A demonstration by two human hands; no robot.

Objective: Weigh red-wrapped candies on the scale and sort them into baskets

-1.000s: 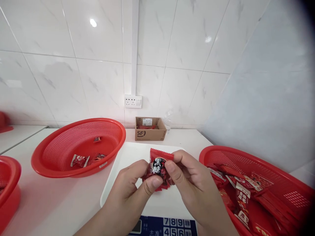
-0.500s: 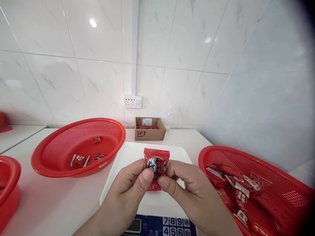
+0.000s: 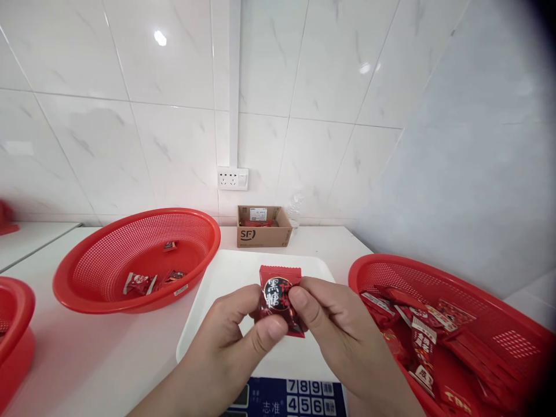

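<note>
A small red wrapped candy packet (image 3: 273, 294), with a black round label and white and red characters, is held upright between both hands. My left hand (image 3: 232, 330) grips its left side and lower edge, thumb across the front. My right hand (image 3: 330, 324) pinches its right side, thumb on the front face. Below the packet lies the white weighing pan (image 3: 204, 301) of a scale. The scale's blue keypad (image 3: 278, 399) with number keys shows at the bottom, partly covered by my left wrist.
A red perforated basket (image 3: 78, 289) at left holds several small packets. Another red basket (image 3: 369, 267) at right holds many red snack packets. A cardboard box (image 3: 263, 236) and crumpled clear plastic (image 3: 295, 208) stand by the wall. Part of a red basket (image 3: 21, 359) shows at the left edge.
My left thumb has slid down off the label, and my right thumb has moved up onto the packet's right side. The packet tilts slightly and more of its label shows.
</note>
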